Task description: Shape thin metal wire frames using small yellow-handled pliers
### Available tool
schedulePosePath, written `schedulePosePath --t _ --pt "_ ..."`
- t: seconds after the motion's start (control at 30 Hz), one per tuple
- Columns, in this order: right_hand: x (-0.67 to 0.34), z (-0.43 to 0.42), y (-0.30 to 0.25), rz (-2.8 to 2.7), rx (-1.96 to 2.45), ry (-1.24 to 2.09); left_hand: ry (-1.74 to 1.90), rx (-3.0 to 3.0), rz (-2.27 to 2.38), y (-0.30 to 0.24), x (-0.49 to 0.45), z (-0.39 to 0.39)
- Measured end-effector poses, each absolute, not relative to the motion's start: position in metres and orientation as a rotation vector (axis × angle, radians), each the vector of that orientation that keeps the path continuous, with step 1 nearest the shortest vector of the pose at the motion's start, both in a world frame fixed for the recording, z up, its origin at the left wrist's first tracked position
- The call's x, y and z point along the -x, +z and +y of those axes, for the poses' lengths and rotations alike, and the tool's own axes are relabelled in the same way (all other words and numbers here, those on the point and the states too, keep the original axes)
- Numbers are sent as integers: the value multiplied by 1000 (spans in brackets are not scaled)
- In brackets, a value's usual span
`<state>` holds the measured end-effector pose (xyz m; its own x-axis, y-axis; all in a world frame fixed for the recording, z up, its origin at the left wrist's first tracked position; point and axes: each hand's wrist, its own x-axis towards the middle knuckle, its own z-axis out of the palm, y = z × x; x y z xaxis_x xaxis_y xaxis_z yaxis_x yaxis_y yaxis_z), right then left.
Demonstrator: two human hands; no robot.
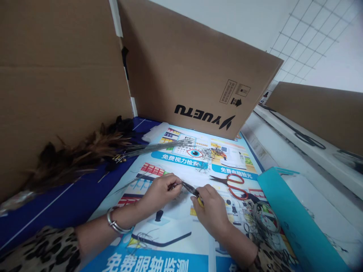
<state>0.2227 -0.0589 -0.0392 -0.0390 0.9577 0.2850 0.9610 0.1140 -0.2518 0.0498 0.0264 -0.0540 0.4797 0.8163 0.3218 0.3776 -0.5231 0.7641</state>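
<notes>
Pliers with yellow handles (191,190) are gripped in my right hand (212,206), their dark jaws pointing up and left. The jaw tips meet the fingertips of my left hand (162,189), which pinches something small; thin wire seems likely, but my fingers cover most of it. A bundle of thin metal wires (159,147) lies beyond my left hand. Past my right hand rest red-handled scissors (234,185) with dark blades. A coil of wire (265,217) sits to the right of my right wrist among tangled wire pieces.
Brown feathers (82,153) lie along the left cardboard wall (56,75). A printed cardboard panel (195,71) stands at the back. On the right is a teal open box (297,219). Small wire loops (205,154) and cut wire bits (143,240) are scattered over the printed sheet.
</notes>
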Motion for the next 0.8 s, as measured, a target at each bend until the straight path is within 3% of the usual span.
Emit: schedulePosePath --t 0.8 --pt "-224 -57 -38 -2085 1900 19 952 -2215 978 -56 -49 27"
